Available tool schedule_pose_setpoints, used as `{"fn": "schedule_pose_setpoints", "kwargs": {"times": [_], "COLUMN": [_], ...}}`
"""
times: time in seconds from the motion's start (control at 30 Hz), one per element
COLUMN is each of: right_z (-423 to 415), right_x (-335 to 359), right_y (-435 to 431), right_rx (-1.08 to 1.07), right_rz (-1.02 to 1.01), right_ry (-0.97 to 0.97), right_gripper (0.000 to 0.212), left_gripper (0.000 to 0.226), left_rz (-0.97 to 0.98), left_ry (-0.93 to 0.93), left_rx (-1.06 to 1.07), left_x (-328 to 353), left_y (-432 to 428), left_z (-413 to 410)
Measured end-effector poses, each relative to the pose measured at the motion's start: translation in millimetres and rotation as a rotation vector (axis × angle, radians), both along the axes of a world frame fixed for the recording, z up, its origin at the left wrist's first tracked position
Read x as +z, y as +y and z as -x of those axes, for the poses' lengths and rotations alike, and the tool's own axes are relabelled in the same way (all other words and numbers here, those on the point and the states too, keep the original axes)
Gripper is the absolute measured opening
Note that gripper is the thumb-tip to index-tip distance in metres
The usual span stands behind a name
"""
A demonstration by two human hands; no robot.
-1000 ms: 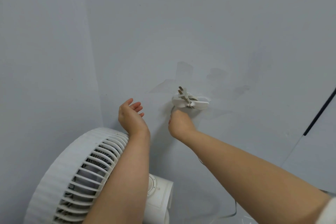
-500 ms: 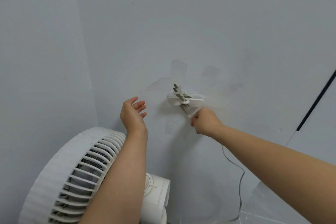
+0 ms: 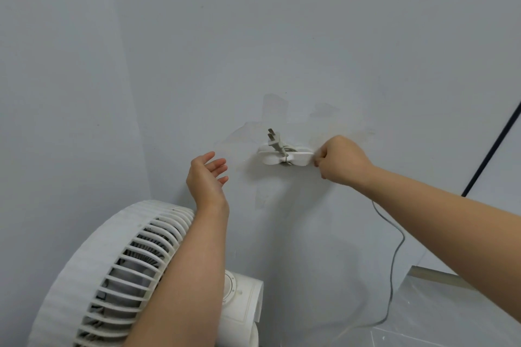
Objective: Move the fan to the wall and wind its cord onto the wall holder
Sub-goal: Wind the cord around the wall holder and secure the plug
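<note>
Likely home room: patched wall (image 3: 310, 36), household fan (image 3: 112, 276).

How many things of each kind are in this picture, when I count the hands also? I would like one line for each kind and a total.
hands: 2, the left hand and the right hand
fan: 1
wall holder: 1
cord with its plug: 1
total: 5
</note>
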State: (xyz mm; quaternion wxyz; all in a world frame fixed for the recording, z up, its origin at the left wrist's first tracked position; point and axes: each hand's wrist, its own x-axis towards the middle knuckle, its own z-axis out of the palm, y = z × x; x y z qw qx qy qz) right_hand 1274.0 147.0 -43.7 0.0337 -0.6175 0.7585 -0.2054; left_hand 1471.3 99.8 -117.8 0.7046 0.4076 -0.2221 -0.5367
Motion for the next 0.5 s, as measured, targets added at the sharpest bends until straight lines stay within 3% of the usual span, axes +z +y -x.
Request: {"fn": "schedule_pose_setpoints", "kwargs": {"times": [0.13,0.2,0.37,0.43,0.5], "right_z": [2.4,4.4,-13.3,-20.9,-25.2], "right_x": [5.9,11.1,33.2,37.1,42.4], "right_y": [3.2,5.9,14.0,9.6,0.1], "right_rx": [0.013,0.003,0.034,0.028,-0.004], "right_rz": [-0.039,0.016,0.124,0.124,0.102], "right_ry": [0.105,0.272,0.686,0.605,0.327], "right_gripper": [0.026,0.033,0.018,0.016,0.017], "left_gripper": [0.031,0.031,0.031,0.031,0.031], "left_rz": [0.001,0.002,0.000,-0.001,0.000], "left_ry": [-0.003,-0.007,-0.017,-0.016,-0.018], "left_rx": [-0.007,-0.010,-0.013,-0.014,-0.017], "left_x": [0.2,0.0,-0.4,-0.3,-0.3], "left_y": [0.0,-0.2,-0.3,-0.6,-0.8], "left_z": [1.1,1.2,1.5,1.5,1.7]}}
